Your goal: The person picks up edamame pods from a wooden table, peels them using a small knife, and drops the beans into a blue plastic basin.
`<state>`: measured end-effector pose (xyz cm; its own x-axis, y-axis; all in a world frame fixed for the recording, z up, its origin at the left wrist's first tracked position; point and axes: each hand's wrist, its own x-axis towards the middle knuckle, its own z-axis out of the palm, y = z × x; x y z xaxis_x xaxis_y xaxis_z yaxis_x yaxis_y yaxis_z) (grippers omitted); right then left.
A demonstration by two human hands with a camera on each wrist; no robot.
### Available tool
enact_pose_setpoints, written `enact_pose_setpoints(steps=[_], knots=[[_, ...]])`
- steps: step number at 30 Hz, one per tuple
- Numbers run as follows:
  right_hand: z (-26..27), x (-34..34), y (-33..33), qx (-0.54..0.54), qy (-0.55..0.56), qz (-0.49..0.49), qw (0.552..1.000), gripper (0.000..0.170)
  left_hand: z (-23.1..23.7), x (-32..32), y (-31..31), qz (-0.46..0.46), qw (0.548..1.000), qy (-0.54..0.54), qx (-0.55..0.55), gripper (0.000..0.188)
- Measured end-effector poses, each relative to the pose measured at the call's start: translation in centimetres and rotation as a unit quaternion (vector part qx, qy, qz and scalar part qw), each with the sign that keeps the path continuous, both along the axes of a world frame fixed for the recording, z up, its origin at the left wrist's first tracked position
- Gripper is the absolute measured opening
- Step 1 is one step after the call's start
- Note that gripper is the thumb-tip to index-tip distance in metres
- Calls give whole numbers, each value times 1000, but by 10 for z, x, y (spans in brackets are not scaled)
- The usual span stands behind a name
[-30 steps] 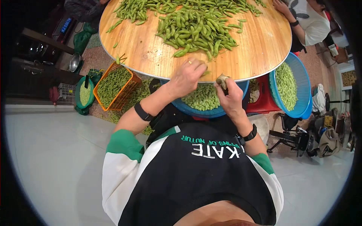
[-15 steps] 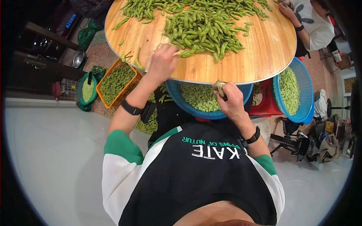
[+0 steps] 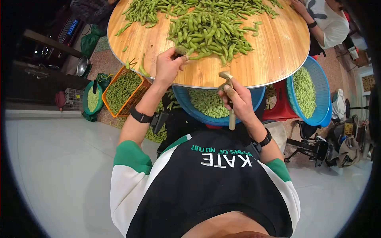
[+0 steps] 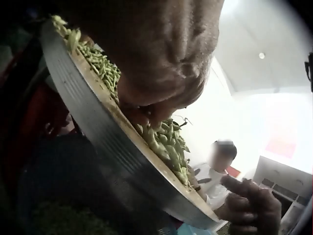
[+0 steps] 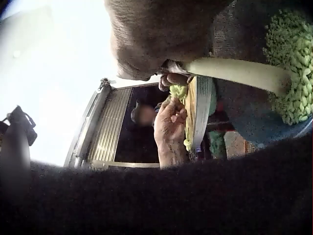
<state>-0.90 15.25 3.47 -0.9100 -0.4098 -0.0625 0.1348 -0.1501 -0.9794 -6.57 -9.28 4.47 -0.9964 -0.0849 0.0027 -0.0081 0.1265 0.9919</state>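
Observation:
At the lower left edge of a heap of green soybean pods on the wooden table, the left hand pinches a pod between thumb and finger. A dark brown covering shows at its fingertip. In the left wrist view its fingers reach into pods. Over the table's near edge, the right hand has curled fingers with brownish coverings. It grips a pale, smooth, stick-like handle that points down toward the body; in the right wrist view this handle stretches over shelled beans.
A blue basin of shelled beans stands under the table's near edge. Another blue basin is on the right. An orange crate of pods and a green basin sit left. Another person is at the table's far right.
The left hand has moved left along the table to the heap's lower left edge. The right hand has turned a little, and the pale handle now shows below it. A loose pod lies left of the left hand.

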Motion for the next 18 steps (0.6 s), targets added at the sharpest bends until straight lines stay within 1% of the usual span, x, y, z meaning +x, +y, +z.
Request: enact_pose_setpoints(steps=[1,2,3,4,5,7,8,9,10,12,16,18], knots=[[0,-2,-3,-1,-1,-4,1000,34,1,2,7,-5,992,17,123,12],[0,-4,-5,-50,-34,7,998,36,1,7,14,-10,992,15,123,12],[0,-5,-7,-98,-66,16,993,39,0,12,23,-29,989,17,147,11],[0,-6,-9,-96,-68,11,993,39,-1,18,31,-47,984,19,172,10],[0,-7,-10,-121,-74,14,990,39,0,22,38,-67,980,20,188,11],[-4,-10,-12,-173,-105,27,979,37,2,26,51,-91,978,17,189,12],[-3,-10,-11,-173,-106,24,979,37,4,29,57,-112,976,17,188,12],[-2,-10,-9,-197,-112,33,973,36,12,33,62,-120,964,-42,233,11],[-1,-10,-8,-221,-117,43,967,35,9,32,62,-120,964,-42,234,11],[-5,-11,-4,-226,-123,45,965,36,3,31,57,-155,961,-74,217,10],[-2,-7,-2,-253,-144,55,955,40,0,33,58,-161,964,-78,195,8],[0,-4,-2,-246,-142,56,957,41,0,34,59,-164,970,-64,167,6]])
